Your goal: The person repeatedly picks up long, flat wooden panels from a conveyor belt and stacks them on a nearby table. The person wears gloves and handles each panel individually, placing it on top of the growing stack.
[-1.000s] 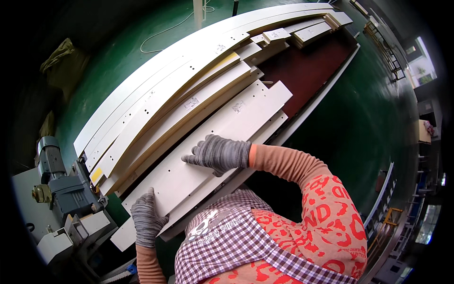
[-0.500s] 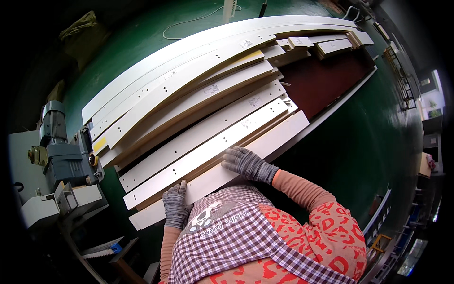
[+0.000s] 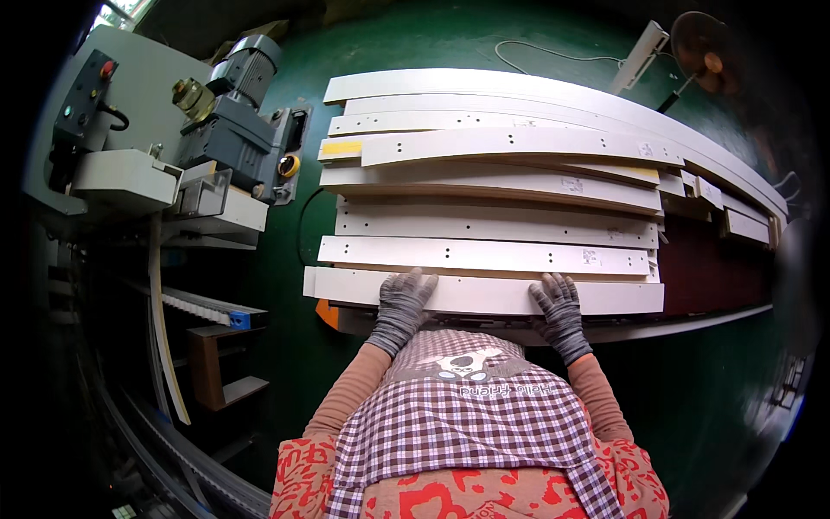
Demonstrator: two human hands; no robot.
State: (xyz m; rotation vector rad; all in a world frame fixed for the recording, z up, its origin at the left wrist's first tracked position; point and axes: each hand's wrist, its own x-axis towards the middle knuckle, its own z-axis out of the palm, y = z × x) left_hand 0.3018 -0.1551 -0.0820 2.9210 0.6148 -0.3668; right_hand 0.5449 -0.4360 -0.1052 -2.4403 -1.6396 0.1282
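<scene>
Both my hands, in grey knit gloves, rest on the nearest long white board [image 3: 484, 294], which lies crosswise right before my apron. My left hand [image 3: 403, 304] lies on its left half, fingers stretched toward the board's far edge. On the right half, my right hand [image 3: 560, 313] lies with fingers extended and slightly apart. Neither hand is wrapped round the board. Just beyond it lies another white board [image 3: 497, 257] with small dark holes and a printed label. Several more white boards [image 3: 519, 145], some curved, are stacked farther back.
The boards lie on a dark red surface [image 3: 705, 259], bare at the right. A machine with a grey motor [image 3: 233, 121] and a control panel [image 3: 85, 97] stands at the left. A fan [image 3: 711, 62] is at the far right, above the green floor [image 3: 415, 43].
My view has turned, so the boards now lie nearly level and the machine shows more fully. My right hand stays on the near board; my left hand also remains on it.
</scene>
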